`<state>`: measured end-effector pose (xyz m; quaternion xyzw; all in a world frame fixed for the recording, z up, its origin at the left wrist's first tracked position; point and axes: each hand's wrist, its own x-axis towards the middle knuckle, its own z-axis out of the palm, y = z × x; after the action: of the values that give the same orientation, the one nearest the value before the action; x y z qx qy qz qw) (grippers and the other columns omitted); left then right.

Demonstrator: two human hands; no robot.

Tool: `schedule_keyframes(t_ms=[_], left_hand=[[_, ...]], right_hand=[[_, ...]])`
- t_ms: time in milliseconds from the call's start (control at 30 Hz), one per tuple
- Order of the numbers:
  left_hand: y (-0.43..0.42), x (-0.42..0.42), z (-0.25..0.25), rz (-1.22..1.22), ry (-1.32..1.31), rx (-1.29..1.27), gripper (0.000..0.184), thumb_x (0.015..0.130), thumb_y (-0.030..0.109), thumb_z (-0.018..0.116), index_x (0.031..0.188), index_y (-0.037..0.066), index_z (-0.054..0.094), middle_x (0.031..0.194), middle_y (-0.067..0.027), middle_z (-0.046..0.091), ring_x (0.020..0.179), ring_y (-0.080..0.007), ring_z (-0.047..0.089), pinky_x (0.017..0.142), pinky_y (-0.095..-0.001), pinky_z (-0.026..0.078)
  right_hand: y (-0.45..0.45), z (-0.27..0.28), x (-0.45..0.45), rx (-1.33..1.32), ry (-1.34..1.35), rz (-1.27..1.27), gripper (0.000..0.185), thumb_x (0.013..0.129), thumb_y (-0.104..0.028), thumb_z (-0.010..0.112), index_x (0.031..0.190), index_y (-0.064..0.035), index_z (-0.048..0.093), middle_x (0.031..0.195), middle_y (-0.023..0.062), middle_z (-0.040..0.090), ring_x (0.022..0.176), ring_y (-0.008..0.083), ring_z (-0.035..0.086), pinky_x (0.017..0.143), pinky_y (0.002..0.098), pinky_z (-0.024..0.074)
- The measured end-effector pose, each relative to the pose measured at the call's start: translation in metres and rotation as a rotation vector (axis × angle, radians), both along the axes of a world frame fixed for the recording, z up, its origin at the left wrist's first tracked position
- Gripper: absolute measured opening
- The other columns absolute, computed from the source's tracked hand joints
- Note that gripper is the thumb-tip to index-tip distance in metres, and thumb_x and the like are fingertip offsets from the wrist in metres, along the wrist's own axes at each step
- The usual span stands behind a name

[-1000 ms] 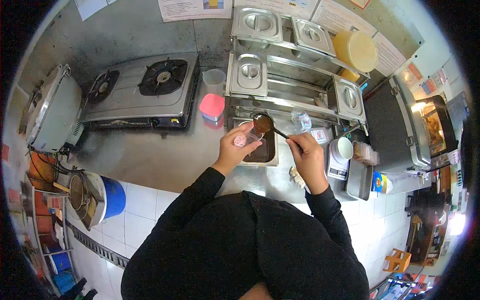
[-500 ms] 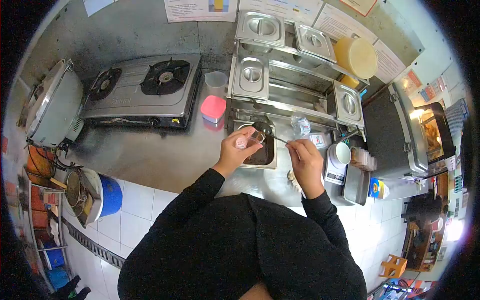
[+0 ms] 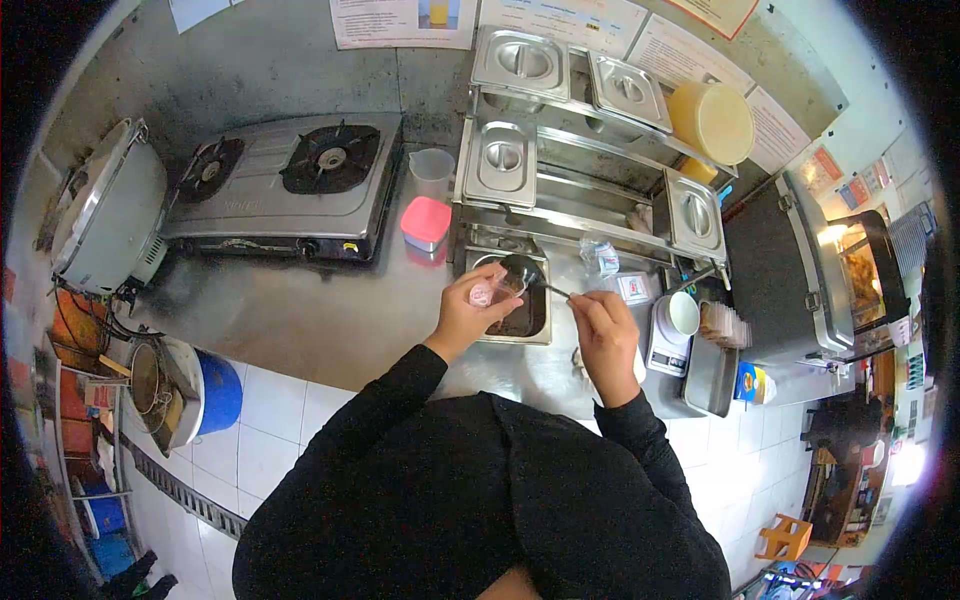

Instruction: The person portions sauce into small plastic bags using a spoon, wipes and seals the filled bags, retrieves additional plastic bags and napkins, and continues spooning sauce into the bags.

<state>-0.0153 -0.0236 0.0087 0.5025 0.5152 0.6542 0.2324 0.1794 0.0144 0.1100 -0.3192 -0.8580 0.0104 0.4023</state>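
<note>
In the head view my left hand [image 3: 466, 312] is closed around a small clear plastic cup [image 3: 509, 284] with a pinkish label or lid on its near side. My right hand [image 3: 604, 335] pinches the thin handle of a black ladle [image 3: 519, 268]. The ladle's bowl is at the cup's mouth, tilted toward it; whether anything flows out is too small to tell. Beneath both is a rectangular metal pan [image 3: 540, 325] with dark contents, partly hidden by my left hand and the cup.
A pink-lidded container [image 3: 427, 219] and a clear measuring jug [image 3: 432, 170] stand left of the pan, near a two-burner gas stove [image 3: 285, 185]. Lidded steel pans [image 3: 501, 160] fill a rack behind. To the right are a scale with a white bowl [image 3: 680, 314] and a metal tray [image 3: 711, 378].
The ladle's bowl has moved left and down, from beyond the cup to its mouth. My right hand has shifted slightly left and down; my left hand has stayed nearly in place.
</note>
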Motion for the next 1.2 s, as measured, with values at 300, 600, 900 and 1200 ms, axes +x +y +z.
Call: schedule_keyframes(t_ms=[300, 600, 900, 1200], left_hand=[[0.004, -0.004, -0.006, -0.032, -0.130, 0.091, 0.027, 0.068, 0.003, 0.077, 0.090, -0.007, 0.063, 0.115, -0.0136, 0.059, 0.103, -0.0182, 0.059, 0.090, -0.0293, 0.046], [-0.010, 0.002, 0.010, -0.099, -0.047, -0.068, 0.043, 0.070, -0.002, 0.074, 0.109, -0.002, 0.057, 0.112, -0.0101, 0.059, 0.100, -0.0127, 0.056, 0.087, -0.0262, 0.046], [-0.014, -0.013, 0.011, -0.412, -0.510, -0.219, 0.020, 0.078, -0.002, 0.066, 0.079, 0.008, 0.049, 0.092, -0.0092, 0.063, 0.081, -0.0134, 0.059, 0.075, -0.0270, 0.049], [-0.020, 0.005, 0.027, -0.275, -0.426, -0.191, 0.029, 0.081, 0.000, 0.065, 0.068, 0.010, 0.041, 0.089, -0.0089, 0.063, 0.075, -0.0113, 0.058, 0.066, -0.0248, 0.047]], right_hand=[[0.027, -0.053, 0.002, -0.408, -0.091, -0.043, 0.012, 0.077, -0.013, 0.067, 0.084, -0.0034, 0.065, 0.076, 0.0112, 0.060, 0.070, 0.0300, 0.060, 0.062, 0.0378, 0.0477], [0.002, -0.042, -0.047, -0.545, -0.001, 0.311, 0.028, 0.074, -0.012, 0.069, 0.098, -0.0023, 0.057, 0.093, 0.0140, 0.057, 0.081, 0.0320, 0.057, 0.067, 0.0366, 0.0474], [0.002, -0.039, -0.032, -0.905, 0.278, 0.371, 0.024, 0.085, -0.005, 0.059, 0.108, 0.0003, 0.053, 0.087, 0.0102, 0.066, 0.071, 0.0134, 0.062, 0.064, 0.0247, 0.0484], [-0.005, -0.051, -0.029, -1.059, 0.507, 0.419, 0.039, 0.086, 0.001, 0.058, 0.122, 0.0008, 0.044, 0.095, 0.0101, 0.064, 0.084, 0.0126, 0.062, 0.073, 0.0229, 0.0500]])
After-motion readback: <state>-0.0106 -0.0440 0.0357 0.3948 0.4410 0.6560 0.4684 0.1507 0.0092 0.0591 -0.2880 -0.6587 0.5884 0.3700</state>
